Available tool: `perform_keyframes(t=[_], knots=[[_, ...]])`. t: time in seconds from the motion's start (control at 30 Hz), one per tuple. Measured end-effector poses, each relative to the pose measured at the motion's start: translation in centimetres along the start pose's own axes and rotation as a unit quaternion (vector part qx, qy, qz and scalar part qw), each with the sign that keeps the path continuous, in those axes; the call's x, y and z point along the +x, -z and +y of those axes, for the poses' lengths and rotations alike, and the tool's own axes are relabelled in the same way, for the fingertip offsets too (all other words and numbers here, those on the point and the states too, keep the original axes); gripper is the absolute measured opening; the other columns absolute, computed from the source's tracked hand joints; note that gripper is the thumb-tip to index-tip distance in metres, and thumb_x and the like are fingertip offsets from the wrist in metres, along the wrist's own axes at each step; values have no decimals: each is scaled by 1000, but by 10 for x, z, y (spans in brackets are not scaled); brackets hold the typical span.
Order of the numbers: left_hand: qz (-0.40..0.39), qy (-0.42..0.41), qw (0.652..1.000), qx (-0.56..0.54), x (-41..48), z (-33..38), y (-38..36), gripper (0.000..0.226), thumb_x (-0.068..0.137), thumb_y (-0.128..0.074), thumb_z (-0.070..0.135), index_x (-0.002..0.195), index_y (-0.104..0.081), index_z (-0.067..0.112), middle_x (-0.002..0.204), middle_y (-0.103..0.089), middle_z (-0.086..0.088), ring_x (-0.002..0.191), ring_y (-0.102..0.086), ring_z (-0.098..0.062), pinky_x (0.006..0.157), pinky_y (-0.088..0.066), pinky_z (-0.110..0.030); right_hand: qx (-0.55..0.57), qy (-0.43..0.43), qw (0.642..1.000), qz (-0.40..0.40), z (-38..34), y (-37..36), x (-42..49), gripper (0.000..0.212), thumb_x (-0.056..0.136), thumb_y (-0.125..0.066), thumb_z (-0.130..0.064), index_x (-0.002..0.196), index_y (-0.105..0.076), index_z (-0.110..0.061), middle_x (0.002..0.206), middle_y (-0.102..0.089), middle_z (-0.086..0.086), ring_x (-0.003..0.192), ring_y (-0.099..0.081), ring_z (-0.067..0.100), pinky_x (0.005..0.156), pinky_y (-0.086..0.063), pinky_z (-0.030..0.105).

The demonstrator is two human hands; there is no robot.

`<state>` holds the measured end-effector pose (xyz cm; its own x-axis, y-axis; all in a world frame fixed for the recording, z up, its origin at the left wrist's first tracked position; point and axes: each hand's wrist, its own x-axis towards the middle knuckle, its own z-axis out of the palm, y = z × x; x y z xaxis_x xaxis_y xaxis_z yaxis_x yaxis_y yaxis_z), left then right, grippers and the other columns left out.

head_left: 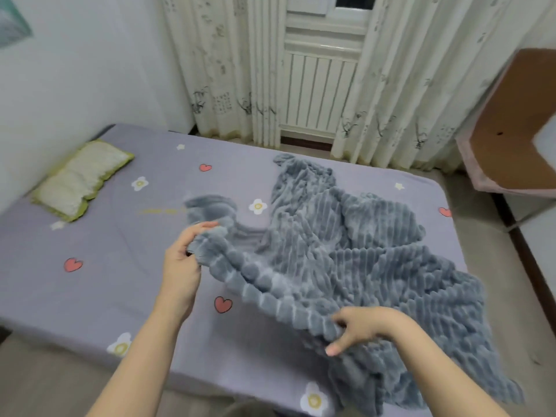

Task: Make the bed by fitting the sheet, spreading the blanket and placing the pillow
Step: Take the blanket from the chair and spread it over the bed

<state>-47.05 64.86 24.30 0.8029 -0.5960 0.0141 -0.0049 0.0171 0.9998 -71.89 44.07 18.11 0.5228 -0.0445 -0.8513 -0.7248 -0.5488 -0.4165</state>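
Down at 5 o'clock, nearest the camera, the right hand (365, 328) has its fingers curled round the edge of the grey ribbed blanket (346, 254), and a bit further in toward centre the left hand (183, 257) is gripping the same edge, which is held up between the two hands. Rest of the blanket is lying bunched over the 3 o'clock side of the bed on the lilac sheet (99, 284) with hearts and flowers, hanging off the near edge. Way out at 10 o'clock the green-trimmed pillow (81, 179) sits by the wall, with curtains (216, 64) and a radiator (319, 91) behind at 12.
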Motion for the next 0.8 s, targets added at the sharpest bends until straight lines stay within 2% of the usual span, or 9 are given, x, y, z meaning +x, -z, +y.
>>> perform_keyframes(t=[0.2, 0.3, 0.4, 0.47, 0.53, 0.6, 0.67, 0.73, 0.8], knots=[[-52, 24, 982, -181, -41, 42, 19, 13, 72, -60, 18, 75, -71, 11, 96, -67, -4, 81, -62, -19, 69, -53, -23, 100, 148, 920, 348, -80, 33, 45, 54, 99, -47, -12, 147, -32, -34, 151, -38, -2, 128, -47, 16, 88, -42, 21], [-60, 32, 976, -206, -62, 50, 40, 18, 56, -64, 22, 66, -65, 7, 91, -61, -5, 73, -56, -18, 61, -45, -21, 36, 237, 917, 318, -130, 42, 53, 88, 91, -58, -4, 142, -14, -60, 159, -7, -14, 136, -28, 15, 95, -46, 36], [-50, -7, 983, -174, -77, 52, 59, 19, 51, -60, 10, 69, -68, 8, 89, -60, -5, 84, -57, -17, 71, -48, -19, -125, 278, 917, 257, -167, 41, 68, 52, 84, -72, -23, 128, -52, -42, 159, -15, -5, 139, -14, 17, 111, -27, 43], [-23, -21, 987, -158, -83, 51, 71, 22, 55, -53, -1, 69, -68, 9, 88, -61, -4, 87, -58, -15, 75, -49, -18, -109, 293, 920, 238, -186, 33, 72, 10, 88, -64, -17, 93, -68, -25, 125, -59, 0, 116, -47, 21, 91, -42, 38], [33, 0, 990, -140, -89, 48, 84, 31, 55, -47, -6, 69, -68, 12, 83, -61, -2, 84, -57, -14, 72, -48, -15, -32, 276, 927, 251, -194, 27, 73, 23, 91, -54, -8, 71, -60, -19, 76, -63, -1, 76, -56, 22, 64, -39, 32], [105, 33, 989, -98, -93, 41, 97, 33, 57, -45, -1, 72, -68, 17, 82, -62, 1, 83, -55, -16, 71, -48, -17, -11, 260, 921, 290, -198, 26, 71, 19, 89, -50, -4, 71, -57, -7, 70, -61, 8, 70, -55, 27, 59, -34, 34], [160, 52, 986, 10, -97, 32, 102, 29, 68, -57, 17, 91, -68, 31, 106, -60, 2, 98, -56, -17, 86, -47, -28, -18, 278, 911, 303, -206, 23, 62, 22, 84, -51, -2, 64, -50, -11, 66, -56, 11, 69, -53, 27, 59, -35, 38], [139, 56, 969, 194, -99, 28, 98, 63, 65, -74, 48, 123, -49, 55, 141, -32, 6, 129, -39, -14, 105, -35, -34, -55, 311, 908, 276, -220, 13, 49, 32, 82, -54, -6, 56, -45, -23, 63, -52, 3, 69, -53, 24, 61, -38, 40], [70, 41, 924, 373, -97, 18, 83, 96, 52, -75, 68, 134, -26, 65, 151, -7, 17, 141, -15, -11, 113, -17, -41, -95, 341, 902, 249, -236, -2, 36, 29, 78, -54, -20, 53, -49, -35, 54, -46, -9, 66, -48, 17, 57, -34, 35]])
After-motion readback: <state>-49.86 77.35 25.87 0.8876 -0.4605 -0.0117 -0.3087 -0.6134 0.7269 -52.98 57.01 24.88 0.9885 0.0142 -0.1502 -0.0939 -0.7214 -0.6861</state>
